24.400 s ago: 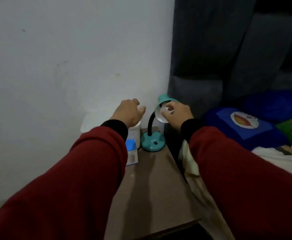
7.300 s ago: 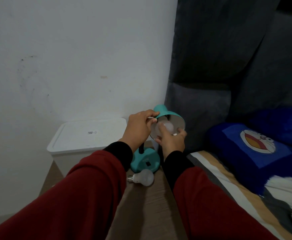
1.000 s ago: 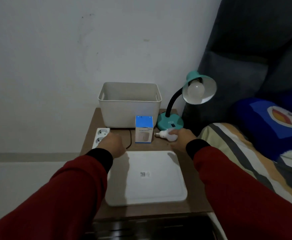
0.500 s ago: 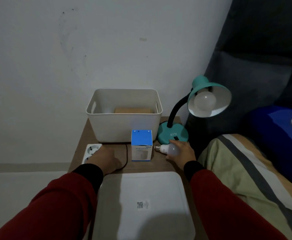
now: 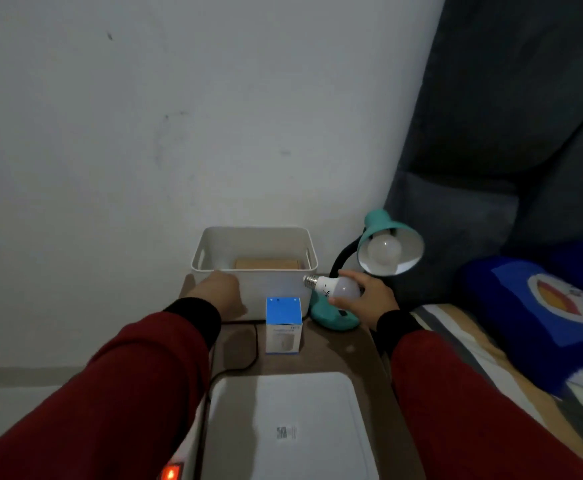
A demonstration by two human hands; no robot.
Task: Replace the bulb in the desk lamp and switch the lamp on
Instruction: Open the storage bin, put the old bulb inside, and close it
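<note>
A teal desk lamp stands at the table's back right, its base (image 5: 331,318) partly behind my right hand. Its shade (image 5: 392,242) faces me with a white bulb (image 5: 383,249) screwed in, unlit. My right hand (image 5: 366,299) is lifted off the table and holds a second white bulb (image 5: 335,286), screw cap pointing left toward the bin. My left hand (image 5: 220,294) hovers in front of the white bin (image 5: 253,268), fingers curled, holding nothing. A blue and white bulb box (image 5: 283,325) stands upright between my hands.
The bin holds a brown cardboard item (image 5: 267,264). Its white lid (image 5: 286,424) lies flat at the table's near edge. A black cable (image 5: 248,355) runs across the wooden table. A power strip's red switch (image 5: 171,473) glows at the bottom. A bed with blue pillows (image 5: 539,306) lies right.
My right hand has picked the loose bulb up from the table and raised it toward the bin. My left hand moved forward to the bin's front. The view shifted closer.
</note>
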